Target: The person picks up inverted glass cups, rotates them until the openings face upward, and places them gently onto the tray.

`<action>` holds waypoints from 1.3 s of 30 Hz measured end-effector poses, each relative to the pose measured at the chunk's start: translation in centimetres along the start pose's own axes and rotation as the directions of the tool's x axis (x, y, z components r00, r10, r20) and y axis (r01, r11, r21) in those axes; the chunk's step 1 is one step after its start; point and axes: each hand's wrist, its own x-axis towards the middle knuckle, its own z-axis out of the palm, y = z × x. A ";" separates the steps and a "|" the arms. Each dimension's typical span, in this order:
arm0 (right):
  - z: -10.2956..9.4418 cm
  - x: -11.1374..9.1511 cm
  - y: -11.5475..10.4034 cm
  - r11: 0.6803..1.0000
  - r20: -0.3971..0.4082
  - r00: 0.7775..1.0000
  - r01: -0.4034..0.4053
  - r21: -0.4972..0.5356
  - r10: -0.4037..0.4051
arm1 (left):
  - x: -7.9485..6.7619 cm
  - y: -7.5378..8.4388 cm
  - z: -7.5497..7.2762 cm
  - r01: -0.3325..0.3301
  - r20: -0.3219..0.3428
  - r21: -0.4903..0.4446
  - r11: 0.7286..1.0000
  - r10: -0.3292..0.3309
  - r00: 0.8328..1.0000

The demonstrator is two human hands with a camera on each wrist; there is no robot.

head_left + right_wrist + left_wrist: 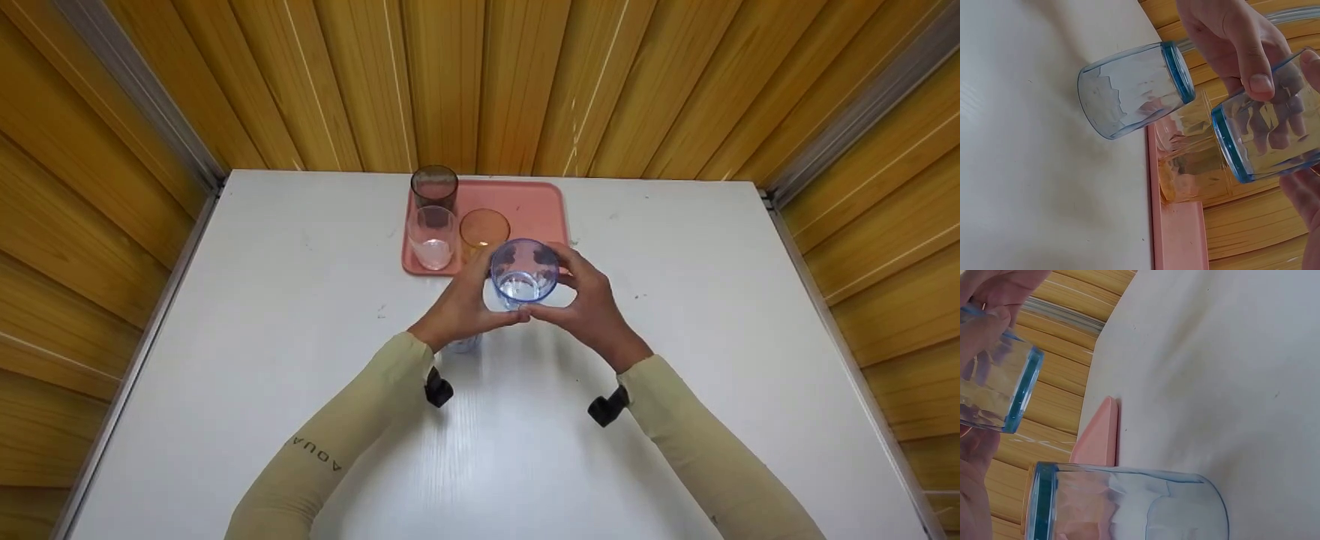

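Both hands grip a blue-tinted clear glass [525, 281], raised above the table just in front of the pink tray. My left hand [459, 306] curls around its left side and my right hand [596, 311] around its right, thumbs meeting at the near side. The right wrist view shows the held glass [1266, 135] upright, its thick blue base toward the table. A second blue-tinted glass [1129, 93] stands upside down on the table, rim down. In the head view, my left hand and wrist mostly hide this second glass [465, 344].
On the left half of the pink tray [529, 206] stand a dark grey glass [434, 187], a clear glass [433, 236] and an amber glass [484, 225]. The white table [300, 300] meets wood-patterned walls [480, 82] at the back and sides.
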 end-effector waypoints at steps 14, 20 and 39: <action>-0.5 0.0 -1.5 0.998 0.036 0.997 -0.064 0.001 0.064 | -0.1 0.0 0.1 0.001 -0.003 -0.012 1.000 -0.001 1.000; -0.7 0.2 -0.6 0.999 0.064 0.997 -0.043 -0.032 0.045 | -0.1 -0.2 0.1 -0.004 0.001 0.019 1.000 0.004 1.000; -1.4 0.7 -1.1 0.991 0.123 0.991 0.063 -0.122 -0.048 | -0.1 -0.3 0.0 -0.012 0.039 0.063 0.998 0.010 0.999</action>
